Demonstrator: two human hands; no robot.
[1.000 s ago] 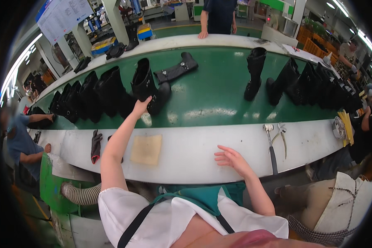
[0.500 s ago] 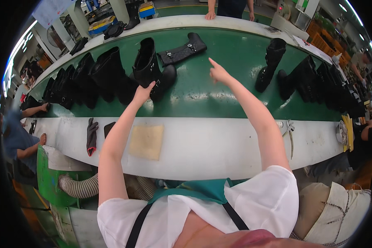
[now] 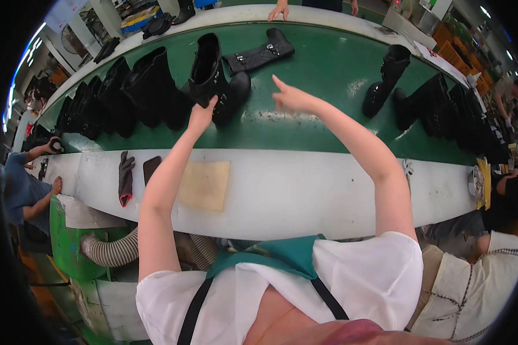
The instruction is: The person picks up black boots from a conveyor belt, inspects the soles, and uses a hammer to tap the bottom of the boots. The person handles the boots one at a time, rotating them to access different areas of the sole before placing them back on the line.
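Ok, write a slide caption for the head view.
Left hand grips a standing black boot while the right hand is held out over the green table.

Wearer's clothing, head view: the person is wearing a white top [image 3: 239, 313] of thin, softly creasing cloth. Its short sleeves are ending above the elbows: the left sleeve [image 3: 155, 296] is hanging wide and loose, the right sleeve [image 3: 380, 261] is fitting roomily too, with fine folds. The neckline [image 3: 263, 296] is opening in a V. Over the top, a teal apron [image 3: 288, 259] is covering the front, its upper edge wrinkling, with paler blurred marks showing left of centre. Two flat black straps [image 3: 195, 310] are running from its upper corners. Forearms, left hand [image 3: 201, 115] and right hand [image 3: 293, 99] are showing bare.
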